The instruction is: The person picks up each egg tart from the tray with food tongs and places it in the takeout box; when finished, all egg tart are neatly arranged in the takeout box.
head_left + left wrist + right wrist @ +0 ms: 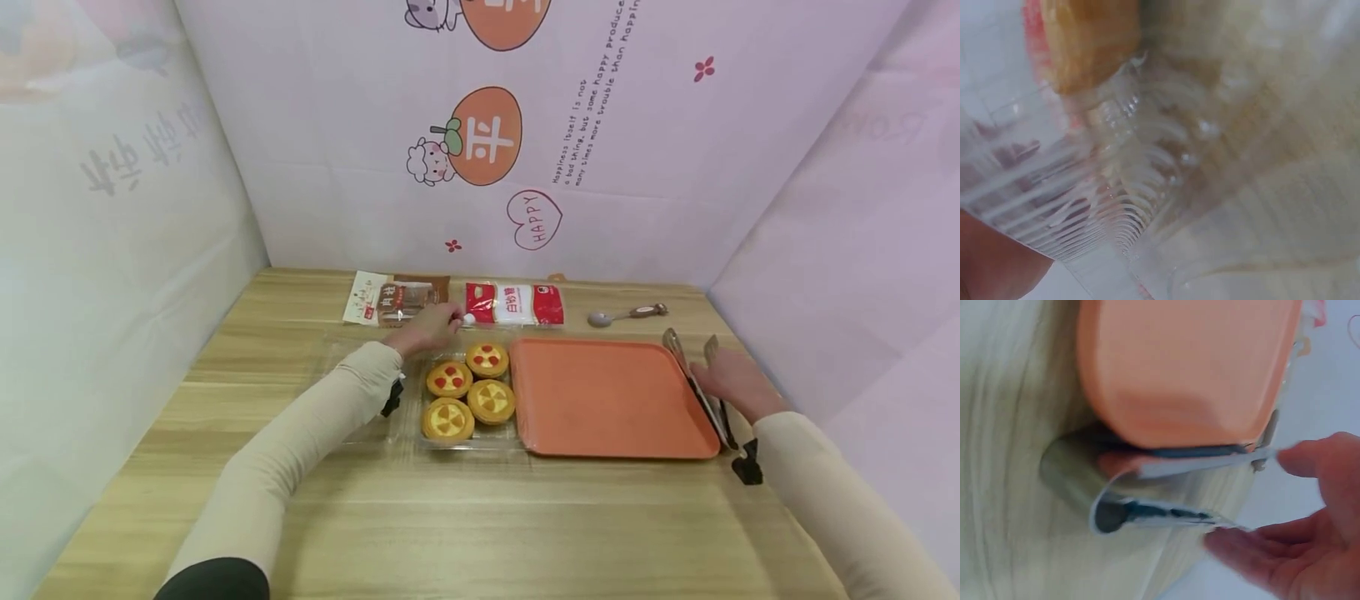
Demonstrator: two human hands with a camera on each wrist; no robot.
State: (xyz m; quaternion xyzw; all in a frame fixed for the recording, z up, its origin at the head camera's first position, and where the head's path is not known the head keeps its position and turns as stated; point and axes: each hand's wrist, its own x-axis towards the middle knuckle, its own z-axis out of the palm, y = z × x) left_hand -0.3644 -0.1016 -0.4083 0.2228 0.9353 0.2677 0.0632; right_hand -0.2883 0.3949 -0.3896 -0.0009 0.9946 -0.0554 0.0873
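Note:
A clear plastic container (pixel 465 444) holds several small tarts (pixel 491 401) with red or yellow tops. My left hand (pixel 431 327) grips its far edge; in the left wrist view ridged clear plastic (pixel 1116 206) fills the frame, with a tart (pixel 1085 44) above and a fingertip (pixel 991 262) low on the left. Metal tongs (pixel 697 392) lie along the right edge of an orange tray (pixel 600 392). My right hand (pixel 731 379) is on them. Close up, the thumb and a finger (pixel 1235 540) touch the two arms of the tongs (pixel 1166 465) beside the tray (pixel 1191 362).
At the back of the wooden table lie a brown packet (pixel 397 300), a red and white packet (pixel 513 304) and a spoon (pixel 626 315). Printed fabric walls close in the table on three sides. The container's clear lid (pixel 352 354) lies spread to the left under my forearm.

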